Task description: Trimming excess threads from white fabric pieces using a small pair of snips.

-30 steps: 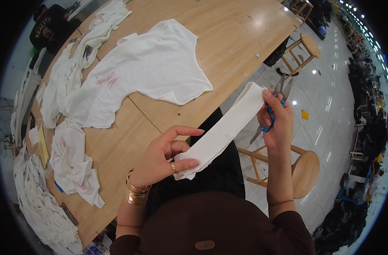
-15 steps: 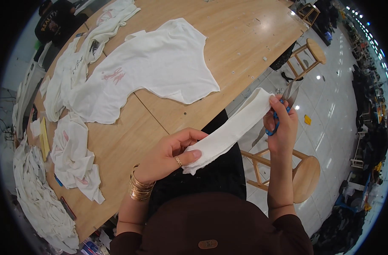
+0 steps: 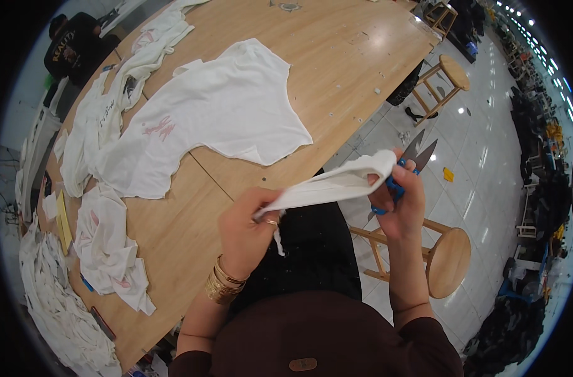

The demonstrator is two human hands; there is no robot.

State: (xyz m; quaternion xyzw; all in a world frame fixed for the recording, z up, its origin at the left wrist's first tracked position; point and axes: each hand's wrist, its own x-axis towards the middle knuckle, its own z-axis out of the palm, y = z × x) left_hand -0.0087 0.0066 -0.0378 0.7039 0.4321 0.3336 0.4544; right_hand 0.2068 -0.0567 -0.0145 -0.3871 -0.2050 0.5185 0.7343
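Over my lap, a white fabric band (image 3: 324,191) is stretched between my two hands. My left hand (image 3: 239,229), with a ring and gold bangles at the wrist, is closed on one end; its fingers are blurred and a frayed tail hangs below them. At the other end, my right hand (image 3: 404,204) pinches the looped part of the band. The same hand also carries blue-handled scissors (image 3: 426,152), blades parted and pointing away from me. Beyond the band, a white shirt piece (image 3: 227,103) with a pink print lies spread on the wooden table (image 3: 343,53).
More white garments (image 3: 104,242) lie along the table's left side, with a white heap (image 3: 60,295) at its near left edge. Wooden stools (image 3: 448,262) stand on the tiled floor to the right. A person (image 3: 76,47) in black is at the far left.
The band has turned from lying flat and slanted to a narrower, twisted, more level stretch showing its open loop. My right hand has come down and slightly left; the scissor blades have spread apart.
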